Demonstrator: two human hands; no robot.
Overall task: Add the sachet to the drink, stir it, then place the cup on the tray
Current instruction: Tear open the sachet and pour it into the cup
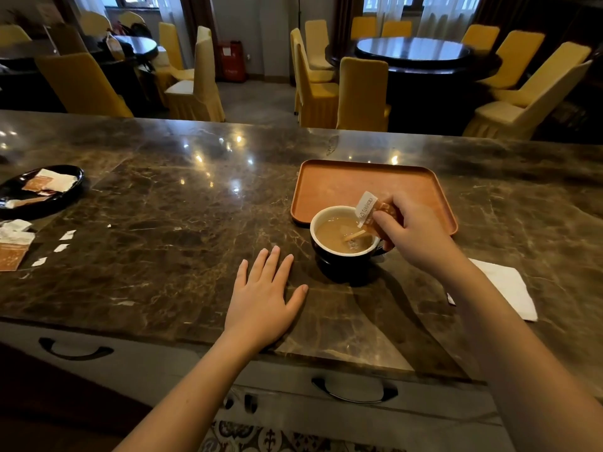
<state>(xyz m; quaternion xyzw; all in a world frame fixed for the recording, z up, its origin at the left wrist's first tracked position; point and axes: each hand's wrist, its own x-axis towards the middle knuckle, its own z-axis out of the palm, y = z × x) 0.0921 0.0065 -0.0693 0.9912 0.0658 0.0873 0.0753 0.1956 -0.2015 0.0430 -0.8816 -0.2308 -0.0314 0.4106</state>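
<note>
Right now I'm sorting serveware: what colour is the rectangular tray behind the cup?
The rectangular tray is plain orange-brown, seen in the head view.

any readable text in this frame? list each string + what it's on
"taikoo": on the white end of the sachet pinched in the right hand over the cup; the mark before it is unclear.
Sachets in the black dish: printing too blurred to read.
Orange sachet at the counter's left edge: pattern only, unreadable.
Red box by the far wall: white label, too small to read.

head view | worn high, facing forward and down | close over counter (163,207) | dining room beyond
</note>
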